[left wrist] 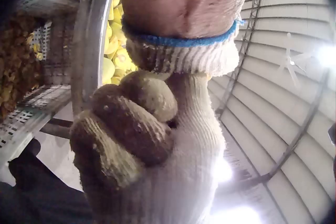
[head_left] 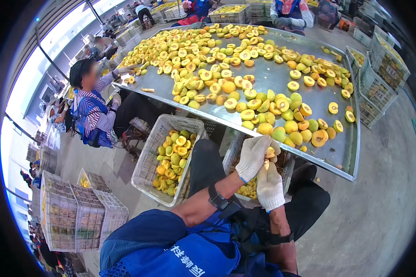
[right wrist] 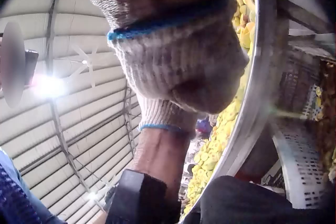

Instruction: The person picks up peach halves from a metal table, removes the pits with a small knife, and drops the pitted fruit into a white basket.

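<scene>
Both hands wear knitted off-white gloves and meet over the near edge of a metal table. My left hand [head_left: 253, 158] curls its fingers round a yellow peach piece [head_left: 270, 153], mostly hidden by the glove. Just below it, my right hand [head_left: 270, 187] pinches at the same fruit with its fingertips. In the left wrist view the fingers [left wrist: 131, 124] of the left glove are folded tightly into the palm. The right wrist view shows the right glove [right wrist: 178, 71] close against the left wrist; the fruit is hidden there.
Halved and whole peaches [head_left: 208, 74] spread over the metal table [head_left: 282, 46]. A white crate [head_left: 143, 171] of peach halves stands left of my legs, and another crate [head_left: 287, 173] sits under my hands. Stacked crates [head_left: 76, 214] are at lower left. A seated person [head_left: 94, 106] works at left.
</scene>
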The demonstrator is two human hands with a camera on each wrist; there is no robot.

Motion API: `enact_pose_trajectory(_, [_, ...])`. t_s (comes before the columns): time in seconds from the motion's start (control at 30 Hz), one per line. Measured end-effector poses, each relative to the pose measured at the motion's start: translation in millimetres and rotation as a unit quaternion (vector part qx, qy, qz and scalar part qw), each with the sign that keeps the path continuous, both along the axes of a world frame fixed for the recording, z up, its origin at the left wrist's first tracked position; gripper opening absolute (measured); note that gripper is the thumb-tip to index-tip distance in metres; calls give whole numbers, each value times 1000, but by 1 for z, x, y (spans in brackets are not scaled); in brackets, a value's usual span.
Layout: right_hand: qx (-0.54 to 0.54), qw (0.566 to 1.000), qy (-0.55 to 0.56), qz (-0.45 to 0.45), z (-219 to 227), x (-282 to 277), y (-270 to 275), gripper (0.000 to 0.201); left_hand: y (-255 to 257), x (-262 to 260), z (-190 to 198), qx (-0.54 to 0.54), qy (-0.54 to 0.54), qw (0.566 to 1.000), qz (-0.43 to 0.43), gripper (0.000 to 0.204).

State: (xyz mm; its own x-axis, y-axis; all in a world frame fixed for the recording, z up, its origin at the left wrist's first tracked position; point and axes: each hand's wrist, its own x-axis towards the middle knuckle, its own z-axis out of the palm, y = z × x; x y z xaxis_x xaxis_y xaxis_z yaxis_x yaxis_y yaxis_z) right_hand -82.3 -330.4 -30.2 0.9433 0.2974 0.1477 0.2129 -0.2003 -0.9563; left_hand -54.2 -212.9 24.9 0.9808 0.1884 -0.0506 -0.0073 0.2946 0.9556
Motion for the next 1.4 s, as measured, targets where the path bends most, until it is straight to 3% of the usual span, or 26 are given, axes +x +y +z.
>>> enact_pose_trajectory(0.17, [77, 990, 112, 43, -7, -2, 0, 13, 5, -3, -4, 11, -74, 997, -26, 44])
enact_pose_trajectory(0.3, [61, 994, 8, 93, -16, -1, -7, 11, 9, -5, -2, 35, -90, 994, -56, 44])
enact_pose_trajectory(0.33, [207, 948, 216, 111, -4, -3, -8, 10, 10, -5, -1, 33, -90, 994, -55, 44])
enact_pose_trajectory(0.37, [338, 838, 411, 121, 6, -5, -9, 10, 13, -4, -1, 21, -86, 993, -79, 44])
enact_pose_trajectory(0.5, [239, 873, 409, 120, 19, -9, -7, 20, 17, -1, -4, -11, -74, 990, -116, 44])
enact_pose_trajectory(0.57, [198, 910, 346, 116, 18, -9, -8, 24, 19, 2, -4, 27, -74, 988, -130, 43])
enact_pose_trajectory(0.63, [201, 907, 351, 116, 16, -8, -7, 26, 24, 7, -7, 63, -74, 985, -141, 42])
enact_pose_trajectory(0.7, [204, 905, 355, 115, 15, -7, -7, 28, 28, 17, -17, 171, -193, 954, -153, 43])
enact_pose_trajectory(0.73, [215, 894, 373, 127, 15, -6, -9, 29, 28, 19, -22, 171, -192, 954, -152, 43])
enact_pose_trajectory(0.83, [228, 871, 407, 152, 16, -5, -12, 30, 29, 25, -28, 90, -117, 972, -183, 46])
enact_pose_trajectory(0.93, [241, 858, 424, 162, 8, -4, -17, 32, 29, 26, -27, 149, -195, 940, -238, 51])
enact_pose_trajectory(1.0, [250, 856, 424, 157, -2, 0, -21, 34, 20, 21, -29, -27, -55, 969, -238, 51])
enact_pose_trajectory(1.03, [274, 843, 428, 177, -7, 1, -24, 37, 17, 17, -27, -27, -54, 969, -238, 51])
enact_pose_trajectory(1.1, [298, 830, 429, 196, -17, 2, -26, 39, 14, 14, -21, -223, 58, 957, -177, 52])
enact_pose_trajectory(1.13, [320, 833, 413, 183, -23, -1, -26, 41, 14, 17, -29, -223, 59, 957, -176, 52])
enact_pose_trajectory(1.2, [340, 834, 399, 172, -24, -2, -27, 42, 15, 27, -52, -199, 62, 974, -87, 55])
enact_pose_trajectory(1.23, [342, 826, 422, 150, -20, -1, -28, 42, 17, 26, -52, -199, 62, 974, -86, 55])
enact_pose_trajectory(1.3, [343, 818, 443, 131, -18, 7, -25, 43, 30, 23, -52, 1, -68, 998, -17, 57])
enact_pose_trajectory(1.33, [212, 869, 441, 66, -20, 12, -21, 40, 38, 19, -49, 80, -75, 994, -4, 57])
enact_pose_trajectory(1.37, [77, 900, 429, -2, -20, 15, -19, 38, 49, 18, -44, 6, -67, 997, -22, 52])
enact_pose_trajectory(1.4, [155, 871, 465, -7, -15, 14, -24, 37, 64, 19, -42, 9, -79, 997, -4, 50])
